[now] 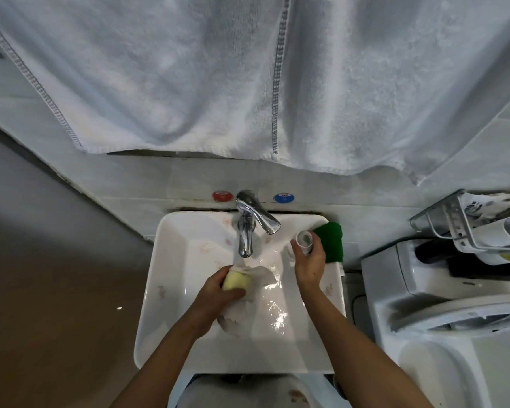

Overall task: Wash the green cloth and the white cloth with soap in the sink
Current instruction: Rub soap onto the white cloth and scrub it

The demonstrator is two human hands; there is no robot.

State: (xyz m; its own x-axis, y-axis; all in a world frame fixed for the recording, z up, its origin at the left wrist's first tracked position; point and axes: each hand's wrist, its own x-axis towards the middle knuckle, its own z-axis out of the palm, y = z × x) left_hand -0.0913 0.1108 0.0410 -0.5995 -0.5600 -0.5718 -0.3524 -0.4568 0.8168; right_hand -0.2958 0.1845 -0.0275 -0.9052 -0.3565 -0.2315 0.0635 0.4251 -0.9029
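Note:
My left hand (218, 293) grips a pale yellow bar of soap (235, 281) over the white cloth (248, 293), which lies wet and crumpled in the white sink (171, 290) under the chrome tap (249, 228). Water runs from the spout onto the cloth. My right hand (309, 260) holds a small clear cup (304, 239) at the sink's right rim. The green cloth (331, 241) lies folded on the sink's back right corner, just behind that hand.
A large white towel (248, 78) hangs above the sink. Red (222, 196) and blue (283, 198) valve caps sit on the tiled wall behind the tap. A white toilet (442, 313) stands on the right, with a wire rack (465, 222) holding paper rolls above it.

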